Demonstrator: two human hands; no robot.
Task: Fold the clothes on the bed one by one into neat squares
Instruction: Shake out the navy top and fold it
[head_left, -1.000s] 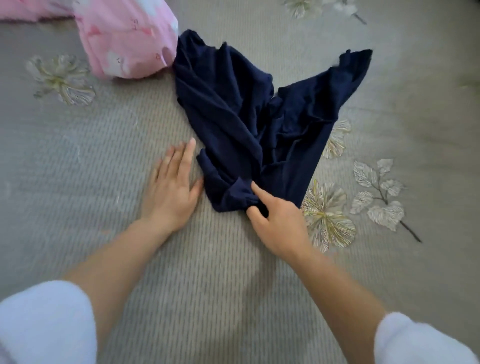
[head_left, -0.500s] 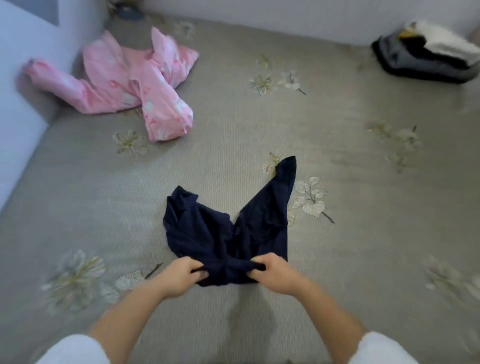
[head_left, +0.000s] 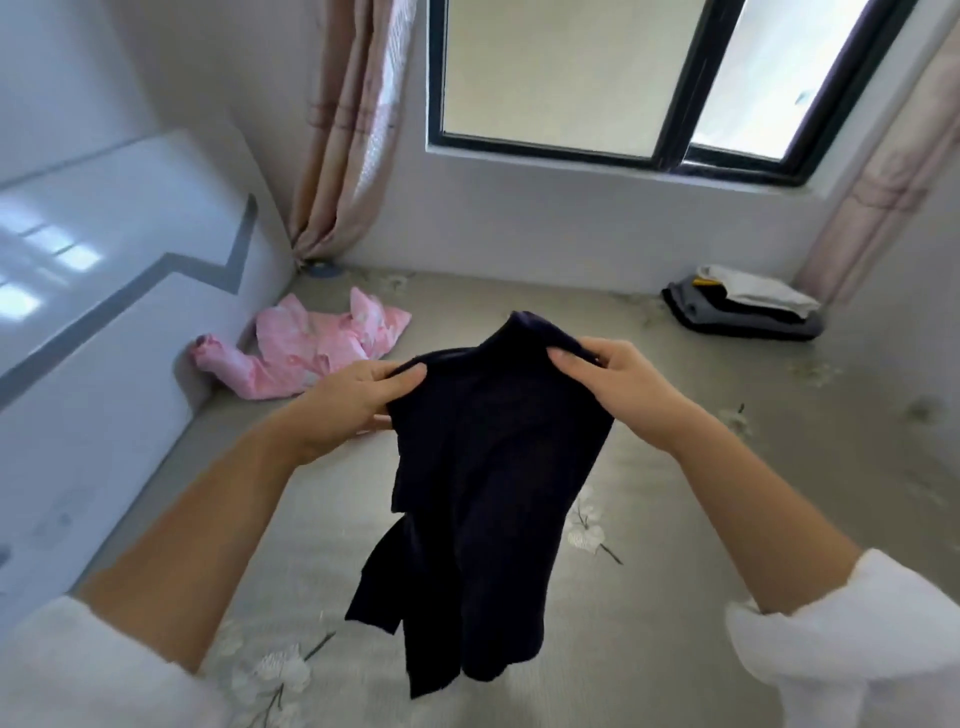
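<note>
My left grip (head_left: 358, 400) pinches the top edge of the navy garment (head_left: 493, 493), thumb over the cloth. My right grip (head_left: 618, 384), at 3 o'clock from it, clenches the same edge. The garment hangs between them, its loose end dangling toward 6 o'clock above the bed (head_left: 649, 649). A pink garment (head_left: 311, 353) lies crumpled at 10 o'clock, and a folded pile (head_left: 743, 306) sits at 2 o'clock.
</note>
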